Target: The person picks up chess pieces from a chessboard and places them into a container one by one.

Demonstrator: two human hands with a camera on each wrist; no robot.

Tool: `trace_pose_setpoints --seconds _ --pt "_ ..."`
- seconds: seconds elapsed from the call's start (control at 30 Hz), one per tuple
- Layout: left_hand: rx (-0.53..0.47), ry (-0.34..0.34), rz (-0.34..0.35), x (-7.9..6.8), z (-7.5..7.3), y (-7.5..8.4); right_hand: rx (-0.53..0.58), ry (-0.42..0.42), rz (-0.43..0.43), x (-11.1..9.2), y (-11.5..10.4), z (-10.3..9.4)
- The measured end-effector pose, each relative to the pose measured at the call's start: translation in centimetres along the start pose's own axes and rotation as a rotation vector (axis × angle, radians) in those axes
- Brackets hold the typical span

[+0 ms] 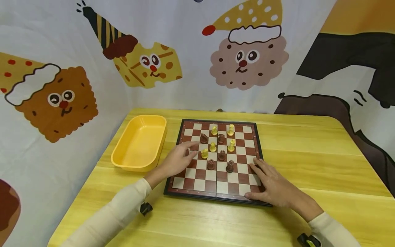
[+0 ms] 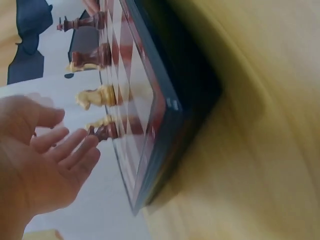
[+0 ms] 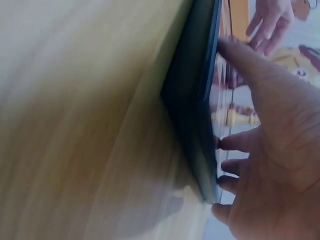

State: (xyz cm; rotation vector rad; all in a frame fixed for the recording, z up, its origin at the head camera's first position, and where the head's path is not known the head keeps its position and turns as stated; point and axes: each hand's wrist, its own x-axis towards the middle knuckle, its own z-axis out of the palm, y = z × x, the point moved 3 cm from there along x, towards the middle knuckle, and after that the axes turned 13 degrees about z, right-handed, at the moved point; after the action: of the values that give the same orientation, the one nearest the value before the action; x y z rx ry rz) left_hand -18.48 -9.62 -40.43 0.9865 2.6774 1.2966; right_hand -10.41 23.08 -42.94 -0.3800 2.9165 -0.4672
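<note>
A chessboard (image 1: 197,185) with brown and cream squares and a black frame lies on the table. Several yellow and brown chess pieces stand in its middle, among them a yellow knight (image 1: 204,153), a brown knight (image 1: 204,138) and a brown piece (image 1: 229,166) nearer the front. My left hand (image 1: 179,158) hovers over the left side of the board, thumb and fingers apart and loosely bent, nothing between them. The left wrist view has its fingertips close to a dark brown piece (image 2: 103,131). My right hand (image 1: 273,185) rests spread on the board's right edge, fingertips on the rim.
A yellow plastic tray (image 1: 139,166) sits on the table left of the board. The wood-grain table (image 1: 308,144) extends to the right. Behind it hangs a white cloth (image 1: 191,96) printed with cartoon biscuits and cheese.
</note>
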Motion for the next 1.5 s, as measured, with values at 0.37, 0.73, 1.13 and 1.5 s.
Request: trace_pose_setpoints --seconds 0.37,0.73,1.13,1.5 --pt "-0.311 0.045 -0.13 1.5 2.7 -1.4 0.008 -0.095 0.022 0.4 0.7 -0.1" --pt "-0.191 0.11 -0.213 1.9 3.0 -2.2 0.058 -0.231 0.063 0.7 -0.7 -0.4" --pt "-0.201 0.169 -0.127 2.6 2.4 -1.8 0.071 -0.175 0.06 0.9 -0.8 -1.1" --pt "-0.169 0.168 -0.009 2.6 -2.6 0.3 0.022 -0.249 0.076 1.1 -1.3 -1.1"
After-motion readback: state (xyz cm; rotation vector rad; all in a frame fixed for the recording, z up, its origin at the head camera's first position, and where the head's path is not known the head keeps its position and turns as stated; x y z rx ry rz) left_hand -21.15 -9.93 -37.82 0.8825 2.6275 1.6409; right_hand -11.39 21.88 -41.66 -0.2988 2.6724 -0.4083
